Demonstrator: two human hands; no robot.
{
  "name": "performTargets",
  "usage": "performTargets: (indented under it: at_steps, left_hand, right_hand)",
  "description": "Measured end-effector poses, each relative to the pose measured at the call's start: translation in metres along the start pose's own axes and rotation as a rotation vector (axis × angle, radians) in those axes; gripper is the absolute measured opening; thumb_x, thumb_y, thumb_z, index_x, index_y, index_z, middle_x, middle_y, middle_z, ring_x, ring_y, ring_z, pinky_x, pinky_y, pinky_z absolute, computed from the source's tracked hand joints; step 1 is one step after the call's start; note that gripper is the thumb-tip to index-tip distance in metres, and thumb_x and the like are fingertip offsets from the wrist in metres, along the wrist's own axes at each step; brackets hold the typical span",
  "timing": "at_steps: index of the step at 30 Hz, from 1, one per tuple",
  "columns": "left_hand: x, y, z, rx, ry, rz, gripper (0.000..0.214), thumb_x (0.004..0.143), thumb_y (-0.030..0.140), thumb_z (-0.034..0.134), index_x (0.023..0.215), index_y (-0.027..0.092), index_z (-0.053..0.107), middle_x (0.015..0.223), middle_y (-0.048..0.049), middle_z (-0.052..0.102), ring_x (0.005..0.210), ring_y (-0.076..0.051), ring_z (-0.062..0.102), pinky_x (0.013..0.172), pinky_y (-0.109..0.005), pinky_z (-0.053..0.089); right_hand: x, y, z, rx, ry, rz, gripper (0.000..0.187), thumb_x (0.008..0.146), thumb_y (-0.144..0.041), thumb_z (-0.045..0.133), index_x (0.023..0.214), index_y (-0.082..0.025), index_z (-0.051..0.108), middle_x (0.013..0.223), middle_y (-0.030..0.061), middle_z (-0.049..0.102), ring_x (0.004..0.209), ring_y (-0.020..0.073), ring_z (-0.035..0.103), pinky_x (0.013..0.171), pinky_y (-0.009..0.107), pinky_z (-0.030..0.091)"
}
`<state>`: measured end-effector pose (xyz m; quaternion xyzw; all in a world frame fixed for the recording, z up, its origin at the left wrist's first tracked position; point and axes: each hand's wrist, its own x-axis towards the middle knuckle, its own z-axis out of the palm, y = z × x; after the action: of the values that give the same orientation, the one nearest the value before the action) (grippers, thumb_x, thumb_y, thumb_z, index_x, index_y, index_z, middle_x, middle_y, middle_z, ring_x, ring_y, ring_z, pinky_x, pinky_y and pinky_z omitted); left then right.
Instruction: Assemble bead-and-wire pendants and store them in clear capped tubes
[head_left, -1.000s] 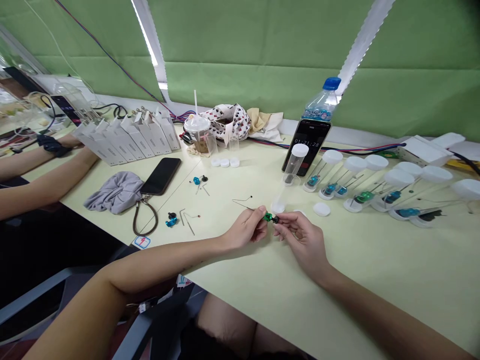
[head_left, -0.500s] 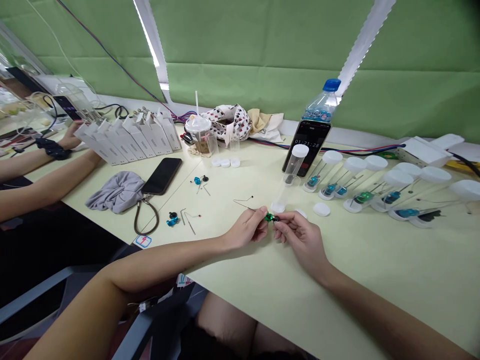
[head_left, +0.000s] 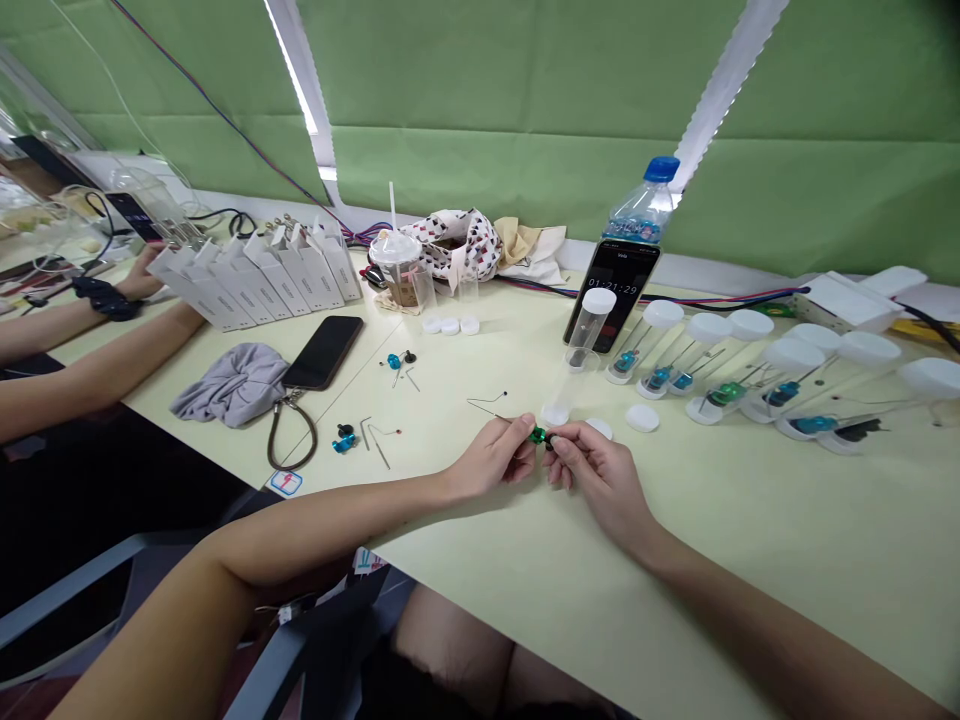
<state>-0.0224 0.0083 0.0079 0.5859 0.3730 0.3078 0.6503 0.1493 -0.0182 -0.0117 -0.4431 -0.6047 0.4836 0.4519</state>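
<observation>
In front of me, my left hand (head_left: 504,452) pinches a small shiny green part (head_left: 538,435) between thumb and fingers. My right hand (head_left: 596,468) has thumb and fingertips closed on the black piece (head_left: 550,440) at that part's right end. A thin bent metal wire (head_left: 480,404) shows just beyond my left hand; its lower end runs behind the fingers. Two blue metal parts, one farther back (head_left: 394,361) and one nearer (head_left: 344,442), lie to the left with black pieces and L-shaped hex keys (head_left: 377,443) beside them. Fingers partly cover the green part.
Clear tubes with white caps (head_left: 727,325), several holding blue or green parts, stand at the right. Loose white lids (head_left: 643,418) lie nearby. A phone with a timer (head_left: 611,290) leans on a bottle (head_left: 641,212). Another person's arms (head_left: 97,350) are at the left, near white boxes (head_left: 255,275).
My right fingers have shifted slightly left, closer around the black end. The left hand keeps its hold on the green part, and the phone timer has advanced one second.
</observation>
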Motion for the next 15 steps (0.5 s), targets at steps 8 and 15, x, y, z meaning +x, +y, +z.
performTargets:
  at_steps: [8,15]
  left_hand:
    - [0.0016,0.0016,-0.0013,-0.013,0.012,-0.002,0.057,0.095,0.054,0.029,0.051,0.019,0.034,0.043,0.0022,0.040,0.042,-0.008,0.033,0.048,-0.026,0.027]
    - [0.0040,0.0045,-0.0031,-0.064,0.092,-0.063,0.059,0.094,0.055,0.028,0.048,0.019,0.032,0.041,0.0011,0.041,0.039,-0.007,0.033,0.045,-0.026,0.023]
  right_hand:
    - [0.0034,-0.0023,0.0005,0.053,0.020,0.034,0.030,0.095,-0.045,0.047,0.097,-0.019,0.060,0.072,0.0013,0.061,0.057,0.0122,0.058,0.049,0.025,0.044]
    - [-0.0016,-0.0046,0.0023,-0.039,0.104,-0.077,0.025,0.091,-0.038,0.057,0.111,-0.023,0.057,0.085,0.0024,0.063,0.067,0.0142,0.061,0.058,0.029,0.050]
